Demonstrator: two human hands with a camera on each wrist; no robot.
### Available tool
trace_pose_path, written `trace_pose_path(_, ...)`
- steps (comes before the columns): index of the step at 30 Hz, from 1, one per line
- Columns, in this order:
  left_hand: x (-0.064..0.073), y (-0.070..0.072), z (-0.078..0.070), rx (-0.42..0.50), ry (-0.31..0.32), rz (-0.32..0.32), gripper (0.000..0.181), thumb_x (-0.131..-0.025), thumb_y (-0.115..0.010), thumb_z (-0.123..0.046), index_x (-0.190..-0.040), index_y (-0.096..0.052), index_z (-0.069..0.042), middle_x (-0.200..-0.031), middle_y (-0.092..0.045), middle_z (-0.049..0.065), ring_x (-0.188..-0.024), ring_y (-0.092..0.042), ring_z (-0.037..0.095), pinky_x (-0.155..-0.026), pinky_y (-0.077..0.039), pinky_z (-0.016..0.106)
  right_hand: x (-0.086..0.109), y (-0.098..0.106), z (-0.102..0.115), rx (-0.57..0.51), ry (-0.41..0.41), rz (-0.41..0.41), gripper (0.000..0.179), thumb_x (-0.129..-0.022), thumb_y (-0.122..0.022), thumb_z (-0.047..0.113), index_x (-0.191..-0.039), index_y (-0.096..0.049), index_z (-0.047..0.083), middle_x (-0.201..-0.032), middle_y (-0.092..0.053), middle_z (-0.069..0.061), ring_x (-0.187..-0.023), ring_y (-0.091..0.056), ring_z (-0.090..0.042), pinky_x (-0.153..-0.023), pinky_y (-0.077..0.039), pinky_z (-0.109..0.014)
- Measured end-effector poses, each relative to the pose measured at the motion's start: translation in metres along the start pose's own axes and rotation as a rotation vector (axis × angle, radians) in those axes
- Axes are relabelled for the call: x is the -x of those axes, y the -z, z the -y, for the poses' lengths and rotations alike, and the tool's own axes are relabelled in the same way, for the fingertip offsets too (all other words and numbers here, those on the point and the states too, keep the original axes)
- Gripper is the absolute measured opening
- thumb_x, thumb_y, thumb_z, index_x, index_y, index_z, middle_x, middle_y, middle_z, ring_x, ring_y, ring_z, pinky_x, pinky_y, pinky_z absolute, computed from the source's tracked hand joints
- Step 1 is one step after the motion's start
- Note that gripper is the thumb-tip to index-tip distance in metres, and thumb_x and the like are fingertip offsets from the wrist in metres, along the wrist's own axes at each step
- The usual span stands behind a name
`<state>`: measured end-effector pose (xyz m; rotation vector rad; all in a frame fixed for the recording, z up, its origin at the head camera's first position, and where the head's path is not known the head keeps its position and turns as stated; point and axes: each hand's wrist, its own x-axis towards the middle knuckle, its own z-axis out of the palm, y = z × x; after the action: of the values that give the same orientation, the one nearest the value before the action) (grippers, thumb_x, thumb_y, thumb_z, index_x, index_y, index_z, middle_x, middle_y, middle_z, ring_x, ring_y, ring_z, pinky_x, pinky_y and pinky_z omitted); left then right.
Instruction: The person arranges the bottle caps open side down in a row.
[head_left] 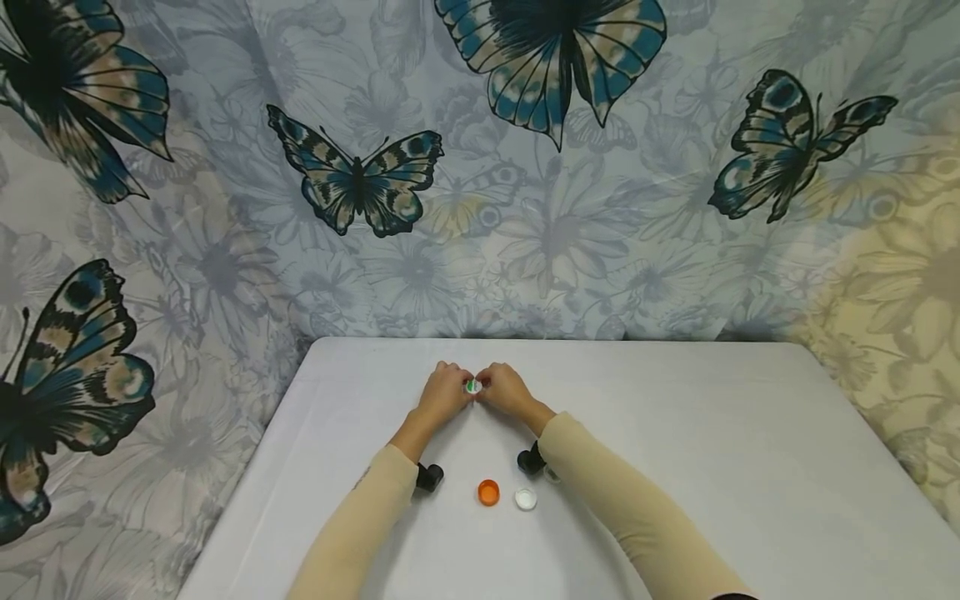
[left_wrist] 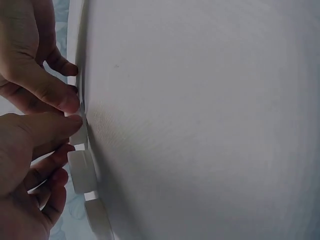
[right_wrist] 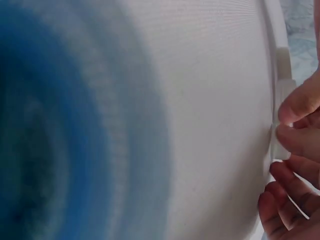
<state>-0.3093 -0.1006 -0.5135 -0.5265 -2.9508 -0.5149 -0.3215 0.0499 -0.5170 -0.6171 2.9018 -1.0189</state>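
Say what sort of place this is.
Probably an indoor tabletop workspace, home or studio unclear: a broad white table with rounded corners stands before a pale blue-grey floral wall covering, paper or cloth, bearing large teal-and-black butterflies.

Head view brighter; wrist views dim (right partly blurred).

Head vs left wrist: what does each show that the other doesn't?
Only head: the orange cap and white cap nearer the person, the beige sleeves, the wall's butterfly prints.
Only left wrist: two white pieces in line at the frame's lower left.
Both: left hand and right hand pinching a small white disc; the white table.
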Motion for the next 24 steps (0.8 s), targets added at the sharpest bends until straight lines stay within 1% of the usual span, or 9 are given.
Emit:
trace_pose_path(3,0.001,0.001,-0.002,-0.02,-0.008,0.007,0.031,-0.078,-0.081,-0.018,-0.106,-0.074,-0.007,-0.094,-0.068,0.007,-0.086,-0.053,0.022,-0.077,-0.046,0.035,0.001,0.001,0.001,0.025,-0.011,0.032,0.031,-0.076,-0.08,0.009,-0.104,-0.073,-0.002,-0.09,-0.066,-0.011,-0.083,-0.06,-0.022,-0.078,-0.051,-0.037)
trace_pose_path(6,0.006,0.003,-0.003,-0.006,-0.002,-0.022,0.034,-0.079,-0.081,-0.018,-0.11,-0.072,-0.007,-0.098,-0.069,0.007,-0.091,-0.055,0.023,-0.08,-0.048,0.037,0.003,0.004,0.002,0.035,-0.036,0.052,0.033,-0.077,-0.079,0.009,-0.108,-0.072,-0.001,-0.091,-0.066,-0.01,-0.085,-0.06,-0.022,-0.08,-0.051,-0.037)
trace_pose_path(9,0.013,0.005,-0.004,0.06,0.02,-0.059,0.034,-0.08,-0.08,-0.019,-0.112,-0.071,-0.008,-0.102,-0.068,0.009,-0.095,-0.055,0.025,-0.083,-0.049,0.038,0.008,0.01,0.002,0.01,-0.054,0.053,0.032,-0.079,-0.077,0.008,-0.11,-0.071,0.0,-0.092,-0.066,-0.01,-0.085,-0.06,-0.022,-0.079,-0.051,-0.037)
trace_pose_path(12,0.023,0.008,-0.007,0.179,0.077,-0.078,0.032,-0.082,-0.078,-0.018,-0.111,-0.072,-0.007,-0.105,-0.067,0.01,-0.098,-0.055,0.027,-0.085,-0.049,0.04,0.014,0.017,0.004,-0.032,-0.046,0.049,0.029,-0.082,-0.074,0.008,-0.109,-0.071,0.0,-0.093,-0.067,-0.012,-0.083,-0.06,-0.022,-0.076,-0.051,-0.038)
trace_pose_path(16,0.037,0.013,-0.013,0.298,0.172,-0.108,0.028,-0.082,-0.077,-0.018,-0.108,-0.073,-0.006,-0.107,-0.066,0.012,-0.099,-0.053,0.029,-0.085,-0.048,0.042,0.022,0.028,0.005,-0.064,0.012,0.019,0.024,-0.085,-0.071,0.01,-0.107,-0.071,0.0,-0.093,-0.069,-0.012,-0.084,-0.061,-0.022,-0.076,-0.051,-0.036)
trace_pose_path(18,0.045,0.016,-0.015,0.329,0.191,-0.111,0.027,-0.082,-0.077,-0.017,-0.107,-0.073,-0.005,-0.105,-0.066,0.013,-0.097,-0.054,0.03,-0.084,-0.048,0.043,0.028,0.033,0.006,-0.09,0.053,-0.009,0.022,-0.086,-0.07,0.01,-0.106,-0.072,0.0,-0.094,-0.07,-0.011,-0.085,-0.062,-0.022,-0.077,-0.052,-0.035)
trace_pose_path(19,0.049,0.018,-0.017,0.344,0.193,-0.101,0.027,-0.083,-0.076,-0.017,-0.106,-0.073,-0.005,-0.105,-0.066,0.013,-0.097,-0.055,0.03,-0.084,-0.048,0.043,0.031,0.036,0.006,-0.105,0.073,-0.018,0.021,-0.087,-0.07,0.01,-0.105,-0.072,0.0,-0.095,-0.071,-0.011,-0.086,-0.063,-0.022,-0.076,-0.052,-0.034)
trace_pose_path(21,0.057,0.022,-0.02,0.392,0.19,-0.051,0.027,-0.084,-0.076,-0.018,-0.107,-0.073,-0.005,-0.105,-0.066,0.013,-0.098,-0.057,0.03,-0.085,-0.049,0.043,0.04,0.042,0.008,-0.132,0.105,-0.028,0.021,-0.088,-0.069,0.01,-0.105,-0.072,-0.001,-0.096,-0.072,-0.011,-0.087,-0.063,-0.022,-0.076,-0.052,-0.033)
trace_pose_path(24,0.069,0.026,-0.023,0.462,0.166,0.056,0.028,-0.085,-0.075,-0.019,-0.109,-0.071,-0.005,-0.106,-0.066,0.011,-0.098,-0.06,0.028,-0.085,-0.051,0.043,0.057,0.05,0.014,-0.143,0.145,-0.009,0.02,-0.089,-0.068,0.012,-0.106,-0.072,0.0,-0.097,-0.072,-0.01,-0.088,-0.063,-0.021,-0.076,-0.052,-0.031)
